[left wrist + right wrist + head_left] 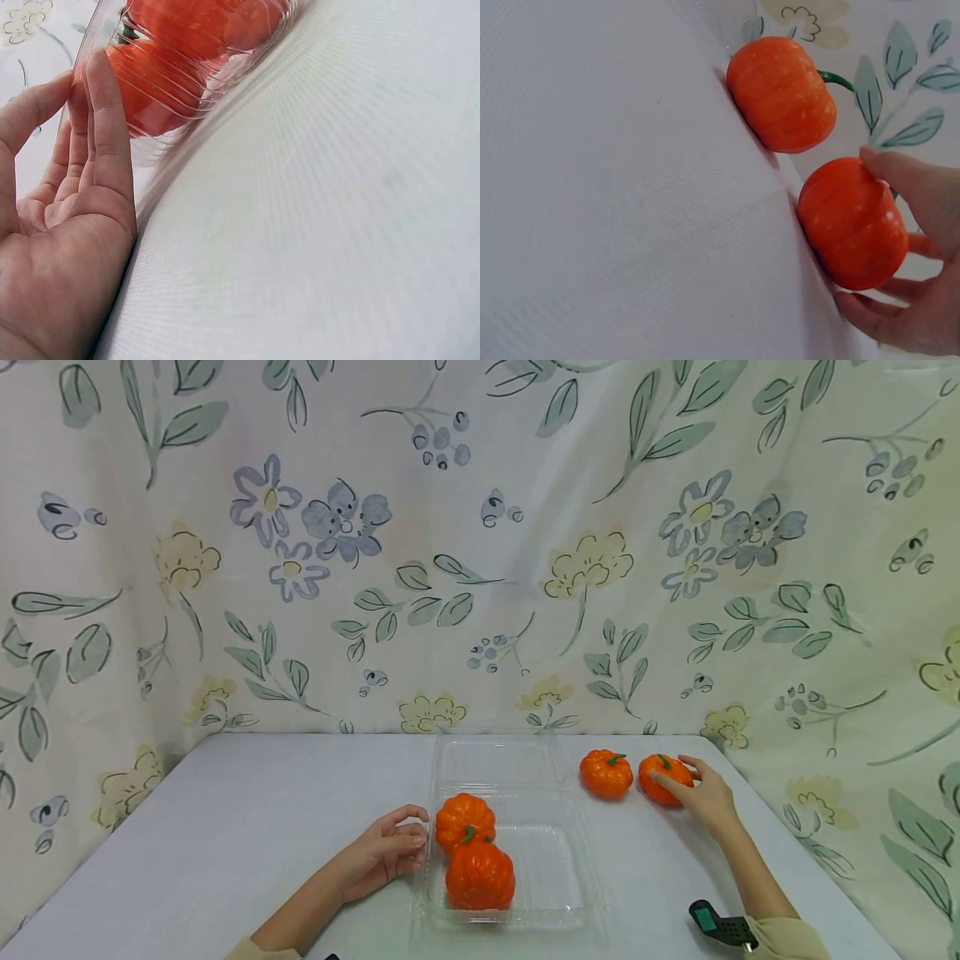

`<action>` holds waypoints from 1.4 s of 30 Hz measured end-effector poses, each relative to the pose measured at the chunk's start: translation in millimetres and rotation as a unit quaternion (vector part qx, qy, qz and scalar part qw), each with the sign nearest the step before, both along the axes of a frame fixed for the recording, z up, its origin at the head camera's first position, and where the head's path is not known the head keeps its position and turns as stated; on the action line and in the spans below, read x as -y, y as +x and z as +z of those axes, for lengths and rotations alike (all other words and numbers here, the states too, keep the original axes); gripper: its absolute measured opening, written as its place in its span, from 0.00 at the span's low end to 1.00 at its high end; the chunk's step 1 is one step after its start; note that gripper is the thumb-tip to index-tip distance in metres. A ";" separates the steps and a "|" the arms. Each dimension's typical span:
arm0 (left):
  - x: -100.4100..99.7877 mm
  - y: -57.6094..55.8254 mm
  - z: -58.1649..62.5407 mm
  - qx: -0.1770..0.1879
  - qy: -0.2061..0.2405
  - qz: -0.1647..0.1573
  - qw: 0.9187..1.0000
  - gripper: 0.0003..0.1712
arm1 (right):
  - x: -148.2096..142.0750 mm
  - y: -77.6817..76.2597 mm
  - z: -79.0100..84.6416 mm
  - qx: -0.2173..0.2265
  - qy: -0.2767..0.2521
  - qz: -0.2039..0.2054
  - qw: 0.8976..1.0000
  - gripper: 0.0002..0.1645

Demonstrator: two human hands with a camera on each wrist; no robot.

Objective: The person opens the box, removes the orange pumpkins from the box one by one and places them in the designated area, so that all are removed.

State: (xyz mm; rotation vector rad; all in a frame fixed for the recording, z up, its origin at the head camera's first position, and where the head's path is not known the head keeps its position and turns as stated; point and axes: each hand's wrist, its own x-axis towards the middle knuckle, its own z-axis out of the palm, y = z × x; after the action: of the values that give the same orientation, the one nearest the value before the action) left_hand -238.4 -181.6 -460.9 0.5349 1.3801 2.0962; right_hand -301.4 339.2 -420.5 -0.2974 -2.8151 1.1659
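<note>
A small orange toy pumpkin (666, 781) with a green stem is at the right of the table. My right hand (707, 799) grips it, thumb on the near side and fingers round the far side. A second pumpkin (781, 95) stands just left of it, apart from the hand. The clear plastic clamshell container (551, 860) lies open in the middle, its lid (491, 764) folded back. Two more pumpkins (480, 877) sit in its left half, one before the other. My left hand (67, 217) is at the container's left side, fingers loosely extended, fingertips right at the wall.
A white cloth (262, 802) covers the table. Behind it hangs a floral curtain (450, 543) close to the back edge. A black device with a small screen (722, 925) is beside the right sleeve (783, 939).
</note>
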 end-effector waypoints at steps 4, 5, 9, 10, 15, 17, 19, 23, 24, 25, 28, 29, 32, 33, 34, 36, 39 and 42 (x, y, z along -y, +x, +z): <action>0.2 -0.5 -0.3 0.000 0.001 -0.001 1.000 0.13 | 0.2 1.4 3.4 0.000 0.004 0.003 1.000 0.54; 0.3 -0.6 -0.4 0.000 0.001 -0.002 1.000 0.13 | 0.2 1.7 4.3 0.000 0.004 0.003 1.000 0.54; 0.5 -1.1 -0.5 -0.002 0.001 -0.003 1.000 0.12 | 0.3 3.5 8.7 -0.003 0.005 0.006 1.000 0.55; 0.5 -1.1 -0.5 -0.003 0.001 -0.002 1.000 0.12 | 0.3 3.9 9.7 -0.005 0.004 0.006 1.000 0.55; 0.7 -1.2 -0.5 -0.004 0.000 -0.003 1.000 0.12 | 0.7 6.1 16.2 -0.010 0.003 0.008 1.000 0.54; 0.9 -1.3 -0.3 -0.003 -0.001 -0.003 1.000 0.12 | 1.1 7.1 19.3 -0.012 0.002 0.012 1.000 0.54; 1.0 -1.3 0.3 0.000 -0.003 -0.002 1.000 0.12 | 1.9 8.3 22.4 -0.016 0.002 0.016 1.000 0.54; 1.3 -1.3 1.0 0.002 -0.006 -0.003 1.000 0.12 | 4.2 9.9 26.7 -0.027 0.010 0.021 0.999 0.53; 1.3 -1.2 1.2 0.003 -0.006 -0.003 1.000 0.12 | 4.8 10.1 27.6 -0.030 0.012 0.021 0.999 0.53; 1.4 -1.2 1.1 0.002 -0.006 -0.004 1.000 0.12 | 5.5 10.3 28.4 -0.033 0.014 0.022 0.999 0.52; 1.4 -1.4 0.5 0.001 -0.005 -0.004 1.000 0.12 | 7.8 10.7 31.3 -0.039 0.019 0.020 0.999 0.52; 1.4 -1.5 0.3 0.001 -0.004 -0.005 1.000 0.12 | 8.7 10.9 32.4 -0.042 0.021 0.021 0.999 0.52; 1.4 -1.6 0.2 0.001 -0.001 -0.006 1.000 0.12 | 11.9 12.1 36.1 -0.051 0.023 0.021 0.998 0.51; 1.4 -1.5 0.1 0.001 0.000 -0.006 1.000 0.12 | 13.0 12.7 37.4 -0.055 0.023 0.023 0.998 0.51; 1.5 -1.6 0.0 0.001 0.001 -0.007 1.000 0.12 | 14.0 13.2 38.5 -0.059 0.024 0.025 0.998 0.52; 1.4 -1.4 0.1 0.000 0.003 -0.008 1.000 0.13 | 16.5 14.7 41.1 -0.066 0.023 0.028 0.997 0.51; 1.4 -1.0 0.0 -0.002 0.004 -0.008 1.000 0.12 | 20.4 16.6 44.9 -0.076 0.021 0.034 0.996 0.52; 1.3 -0.5 0.1 -0.003 0.003 -0.007 1.000 0.12 | 25.6 18.1 48.8 -0.089 0.024 0.038 0.995 0.52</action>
State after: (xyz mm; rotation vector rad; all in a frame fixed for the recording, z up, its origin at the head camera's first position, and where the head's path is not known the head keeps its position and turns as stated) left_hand -238.9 -182.9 -460.9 0.5528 1.3697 2.0910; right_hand -283.3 313.6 -371.7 -0.0791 -2.7157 1.0777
